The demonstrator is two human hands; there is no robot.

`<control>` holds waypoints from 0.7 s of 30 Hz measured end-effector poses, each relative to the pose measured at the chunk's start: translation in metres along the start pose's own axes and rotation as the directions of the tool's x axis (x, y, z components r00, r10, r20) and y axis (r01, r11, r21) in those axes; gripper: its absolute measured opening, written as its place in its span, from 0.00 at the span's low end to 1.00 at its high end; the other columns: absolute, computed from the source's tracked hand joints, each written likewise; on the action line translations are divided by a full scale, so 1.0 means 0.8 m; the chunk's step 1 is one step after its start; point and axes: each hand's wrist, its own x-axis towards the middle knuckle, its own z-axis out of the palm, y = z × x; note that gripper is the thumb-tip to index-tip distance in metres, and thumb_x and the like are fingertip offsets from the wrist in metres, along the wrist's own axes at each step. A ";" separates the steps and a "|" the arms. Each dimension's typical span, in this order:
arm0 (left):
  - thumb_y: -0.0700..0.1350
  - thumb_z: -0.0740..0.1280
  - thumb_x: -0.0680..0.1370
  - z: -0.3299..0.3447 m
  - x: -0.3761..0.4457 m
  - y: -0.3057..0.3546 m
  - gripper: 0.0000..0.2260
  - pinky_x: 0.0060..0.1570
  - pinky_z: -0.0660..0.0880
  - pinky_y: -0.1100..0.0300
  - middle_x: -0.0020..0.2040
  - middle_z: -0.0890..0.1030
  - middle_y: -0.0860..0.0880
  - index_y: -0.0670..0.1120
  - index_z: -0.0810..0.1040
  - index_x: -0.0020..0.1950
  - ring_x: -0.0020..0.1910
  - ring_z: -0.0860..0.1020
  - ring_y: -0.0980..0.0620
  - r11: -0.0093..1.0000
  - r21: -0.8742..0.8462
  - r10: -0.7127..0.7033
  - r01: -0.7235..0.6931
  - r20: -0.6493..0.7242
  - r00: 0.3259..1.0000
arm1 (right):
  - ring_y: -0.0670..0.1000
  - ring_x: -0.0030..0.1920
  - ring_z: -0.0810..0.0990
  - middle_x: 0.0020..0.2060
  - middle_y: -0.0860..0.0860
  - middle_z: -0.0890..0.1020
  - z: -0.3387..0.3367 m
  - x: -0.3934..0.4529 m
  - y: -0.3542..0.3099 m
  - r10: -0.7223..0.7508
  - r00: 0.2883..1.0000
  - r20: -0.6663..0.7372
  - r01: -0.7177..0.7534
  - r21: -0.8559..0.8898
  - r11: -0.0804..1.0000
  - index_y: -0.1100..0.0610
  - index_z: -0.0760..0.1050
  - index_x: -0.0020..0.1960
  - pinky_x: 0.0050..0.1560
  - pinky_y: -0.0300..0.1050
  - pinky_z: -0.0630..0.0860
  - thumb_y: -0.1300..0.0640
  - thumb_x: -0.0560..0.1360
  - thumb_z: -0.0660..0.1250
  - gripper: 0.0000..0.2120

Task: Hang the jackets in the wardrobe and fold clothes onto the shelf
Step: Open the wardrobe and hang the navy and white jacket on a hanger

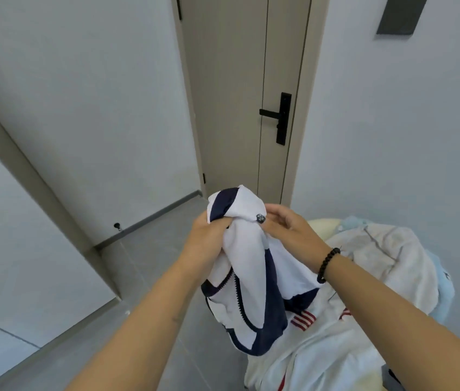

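Head view – white-navy jacket [251, 266] bunched, zipper showing – both hands gripping

Pretty clearly someone's home, a bedroom or the bit of hallway right by one. At 12 o'clock there's a plain beige door [240, 94] with a black lever handle [278, 117], the kind you get on inside rooms. Pale painted walls [96, 108] run off toward 9 and 3 o'clock, and the floor [149, 266] is grey tile with a little doorstop [117, 226] at about 9 o'clock. Down at 4 to 5 o'clock sits a heap of laundry [364, 292], white stuff with red stripes plus something light blue, so very much household chores territory.
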 end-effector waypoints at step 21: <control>0.52 0.64 0.77 -0.233 -0.071 0.074 0.17 0.57 0.77 0.52 0.59 0.82 0.43 0.43 0.76 0.61 0.59 0.80 0.46 0.742 -0.534 0.137 -0.404 -0.470 0.872 | 0.49 0.34 0.75 0.33 0.56 0.78 0.250 0.101 -0.049 -0.041 0.881 0.472 0.112 -0.123 0.986 0.68 0.72 0.39 0.36 0.40 0.71 0.59 0.79 0.63 0.15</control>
